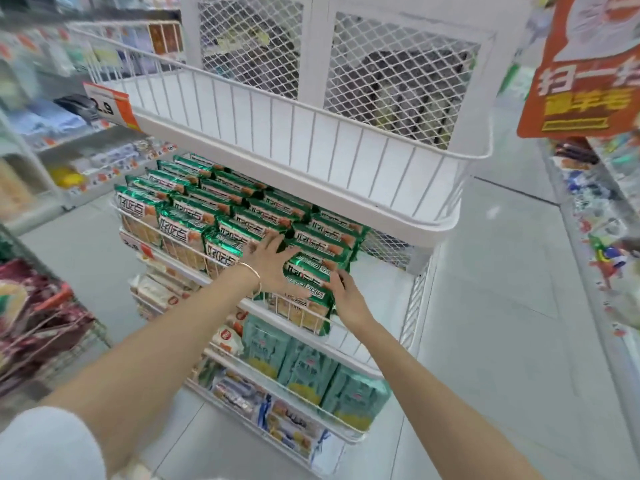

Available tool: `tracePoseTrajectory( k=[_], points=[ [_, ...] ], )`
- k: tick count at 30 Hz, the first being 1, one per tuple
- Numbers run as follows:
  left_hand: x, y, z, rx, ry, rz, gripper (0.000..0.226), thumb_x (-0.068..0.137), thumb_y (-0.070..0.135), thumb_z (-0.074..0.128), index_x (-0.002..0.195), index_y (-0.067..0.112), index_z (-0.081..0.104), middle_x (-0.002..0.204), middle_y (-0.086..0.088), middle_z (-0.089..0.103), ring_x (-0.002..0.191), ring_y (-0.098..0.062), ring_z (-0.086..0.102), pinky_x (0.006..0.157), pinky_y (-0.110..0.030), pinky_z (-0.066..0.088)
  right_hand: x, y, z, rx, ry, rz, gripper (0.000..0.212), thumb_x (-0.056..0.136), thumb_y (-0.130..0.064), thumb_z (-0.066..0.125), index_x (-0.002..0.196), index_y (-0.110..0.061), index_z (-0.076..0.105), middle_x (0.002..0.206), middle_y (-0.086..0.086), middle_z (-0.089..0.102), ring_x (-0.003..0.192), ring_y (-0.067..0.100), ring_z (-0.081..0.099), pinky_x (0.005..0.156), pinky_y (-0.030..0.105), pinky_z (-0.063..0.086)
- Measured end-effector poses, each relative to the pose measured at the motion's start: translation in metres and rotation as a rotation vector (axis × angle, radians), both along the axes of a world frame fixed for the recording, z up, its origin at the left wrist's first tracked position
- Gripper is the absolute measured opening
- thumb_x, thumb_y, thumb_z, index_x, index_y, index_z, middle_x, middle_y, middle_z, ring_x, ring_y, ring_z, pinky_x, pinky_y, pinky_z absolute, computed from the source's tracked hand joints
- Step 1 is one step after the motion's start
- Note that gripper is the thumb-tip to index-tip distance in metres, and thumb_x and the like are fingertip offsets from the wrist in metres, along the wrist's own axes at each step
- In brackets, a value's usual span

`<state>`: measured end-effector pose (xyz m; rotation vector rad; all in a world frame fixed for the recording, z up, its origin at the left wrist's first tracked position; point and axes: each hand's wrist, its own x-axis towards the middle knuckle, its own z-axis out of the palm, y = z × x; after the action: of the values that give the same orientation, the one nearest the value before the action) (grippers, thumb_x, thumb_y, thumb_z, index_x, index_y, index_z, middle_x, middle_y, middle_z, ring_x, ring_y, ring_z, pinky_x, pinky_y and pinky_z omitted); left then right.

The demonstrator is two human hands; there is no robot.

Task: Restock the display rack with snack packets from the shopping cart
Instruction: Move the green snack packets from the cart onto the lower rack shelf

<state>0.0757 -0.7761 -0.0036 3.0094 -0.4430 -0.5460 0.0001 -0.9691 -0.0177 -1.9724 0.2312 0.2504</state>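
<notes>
A white wire display rack [433, 223] stands in front of me with several tiers. Its second tier is packed with rows of green snack packets [194, 216]. My left hand [273, 265], with a bangle on the wrist, lies flat with spread fingers on the packets at the right end of the front row. My right hand [346, 294] presses on the right edge of the front green packet [308, 299] there. The top basket [311, 109] holds nothing I can see. The shopping cart [38, 317] with dark red packets is at the left edge.
Lower tiers hold pale teal packets [304, 365] and white-blue packets [287, 420]. An orange price tag [110, 105] hangs on the top basket's left corner. An orange sign [585, 67] hangs at the upper right. Store shelves line both sides of the aisle.
</notes>
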Motion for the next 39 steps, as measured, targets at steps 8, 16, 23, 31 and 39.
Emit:
tracePoseTrajectory(
  k=[8, 16, 23, 31, 39],
  points=[
    [0.009, 0.011, -0.013, 0.168, -0.063, 0.114, 0.071, 0.096, 0.072, 0.011, 0.158, 0.042, 0.000, 0.166, -0.003, -0.018, 0.153, -0.030, -0.017, 0.121, -0.062, -0.002, 0.018, 0.030, -0.017, -0.093, 0.019, 0.085, 0.069, 0.101, -0.046, 0.047, 0.158, -0.029, 0.010, 0.159, 0.007, 0.034, 0.107, 0.018, 0.069, 0.093, 0.037, 0.056],
    [0.008, 0.026, -0.025, 0.043, -0.085, 0.037, 0.090, 0.084, 0.085, 0.024, 0.156, 0.044, -0.011, 0.166, 0.004, -0.016, 0.154, -0.024, -0.014, 0.122, -0.057, -0.001, 0.019, 0.037, -0.020, -0.087, 0.058, -0.004, 0.064, 0.103, -0.038, 0.044, 0.156, -0.036, 0.008, 0.109, 0.004, 0.066, 0.086, 0.028, 0.074, 0.077, 0.041, 0.060],
    [0.008, 0.030, -0.027, -0.021, -0.126, 0.017, 0.085, 0.091, 0.078, 0.024, 0.159, 0.036, -0.004, 0.167, 0.004, -0.012, 0.154, -0.022, -0.008, 0.124, -0.052, 0.002, 0.020, 0.038, -0.015, -0.142, 0.000, 0.011, 0.063, 0.100, -0.036, 0.053, 0.155, -0.030, 0.022, 0.155, 0.007, 0.030, 0.103, 0.020, 0.058, 0.086, 0.023, 0.050],
    [-0.025, 0.120, -0.027, -0.264, -0.471, 0.293, 0.046, 0.104, 0.041, 0.039, 0.144, 0.020, 0.047, 0.145, -0.004, 0.052, 0.132, -0.021, 0.048, 0.113, -0.042, 0.038, 0.028, 0.115, 0.007, -0.721, -0.462, 0.219, 0.056, 0.096, -0.024, 0.053, 0.149, -0.015, 0.035, 0.160, 0.016, 0.022, 0.148, 0.033, 0.016, 0.124, 0.051, 0.003],
    [-0.085, 0.310, -0.047, -0.358, -0.283, 0.770, 0.050, 0.105, 0.045, 0.038, 0.142, 0.014, 0.047, 0.139, -0.012, 0.057, 0.124, -0.032, 0.056, 0.100, -0.044, 0.046, 0.034, 0.277, -0.009, -0.775, -0.525, 0.580, 0.060, 0.095, -0.030, 0.056, 0.150, -0.016, 0.036, 0.161, 0.014, 0.025, 0.152, 0.029, 0.012, 0.124, 0.052, -0.001]
  ],
)
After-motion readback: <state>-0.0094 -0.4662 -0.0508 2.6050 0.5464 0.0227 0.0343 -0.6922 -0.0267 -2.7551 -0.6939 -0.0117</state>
